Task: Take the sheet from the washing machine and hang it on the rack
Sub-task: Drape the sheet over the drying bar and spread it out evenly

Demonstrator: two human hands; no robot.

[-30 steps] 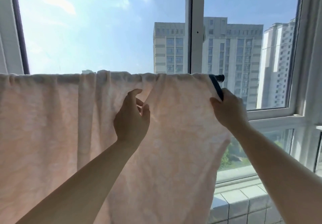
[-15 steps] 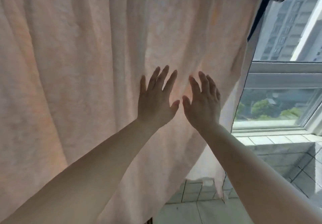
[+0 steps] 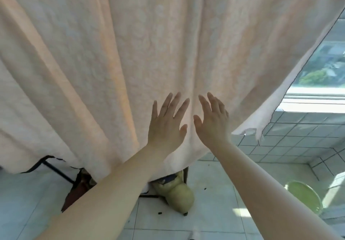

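STATE: left hand (image 3: 166,125) and right hand (image 3: 212,123) flat, fingers spread, grasping nothing, on pale peach patterned cloth sheet (image 3: 130,56) | RISK: uneven downward smoothing may drag sheet off rail, unseen above frame

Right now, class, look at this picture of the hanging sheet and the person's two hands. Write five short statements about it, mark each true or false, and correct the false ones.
1. Both hands lie flat with straight, spread fingers on the sheet. True: the left hand and the right hand grip nothing.
2. The sheet is dark blue. False: it is pale peach-pink.
3. A green basin stands on the tiled floor at the lower right. True.
4. The right hand pinches the sheet's torn corner. False: that corner hangs free, to the right of the hand.
5. The two hands are far apart, at opposite edges of the sheet. False: they lie side by side near its lower middle.
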